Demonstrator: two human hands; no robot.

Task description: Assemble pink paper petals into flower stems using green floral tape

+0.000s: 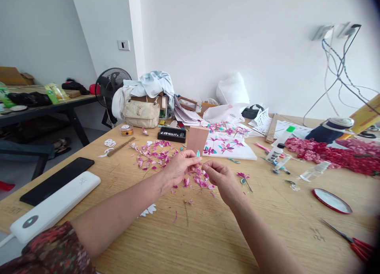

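Note:
My left hand (179,165) is closed, thumb and forefinger pinching a small teal petal (198,153) that stands up from the fingertips. Just to its right, my right hand (218,173) is closed in a pinch; whatever lies between its fingertips is too small to make out. The two hands almost meet above the wooden table. Below and behind them lie many loose pink petals (160,151). Past the hands, a pinkish-brown board (196,138) stands upright. Finished-looking pink and teal flowers (227,146) rest on a white sheet (246,152).
Left are a white device (56,205) and a black phone-like slab (56,179). Rightward lie red-handled scissors (353,242), a red-rimmed dish (332,201), a spray bottle (315,171), a small white bottle (274,153) and dark red and pink bundles (329,153). A black tray (171,134) sits behind.

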